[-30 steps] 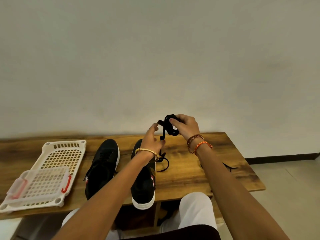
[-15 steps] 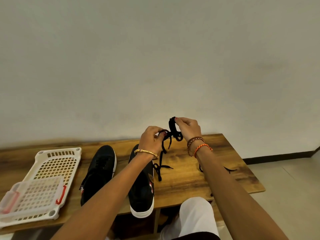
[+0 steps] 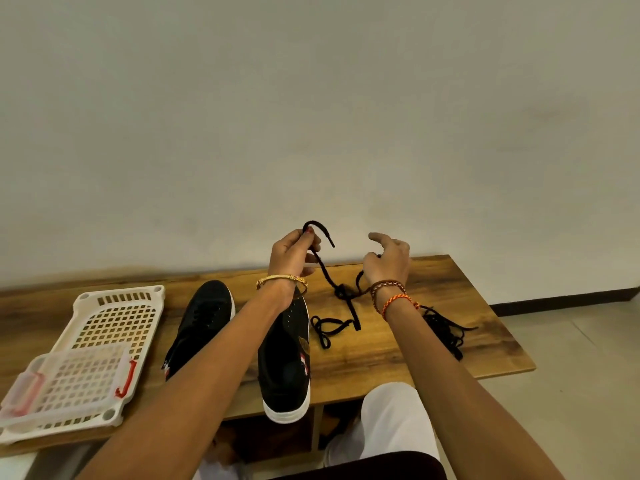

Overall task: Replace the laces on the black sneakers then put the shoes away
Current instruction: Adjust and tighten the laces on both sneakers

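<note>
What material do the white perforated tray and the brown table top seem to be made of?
The white perforated tray looks like moulded plastic with a smooth, slightly glossy finish: even square holes, rounded corners. The brown table top looks like wood or a wood-pattern laminate, with a satin sheen: dark grain streaks run along it. Which one it is cannot be told.

A: Both arms stretch forward above the wooden bench [image 3: 433, 344], bare to the elbow. The left hand [image 3: 292, 252] is raised, thumb and fingertips closed tight on a black lace [image 3: 325, 270], knuckles toward the camera.

B: And the right hand [image 3: 388, 259]?

A: Same height over the bench's far edge, well apart from the left. Index finger is lifted and curled; whether the lower fingers grip the lace, that can't be made out. Wrists carry a bangle and braided bands.
</note>
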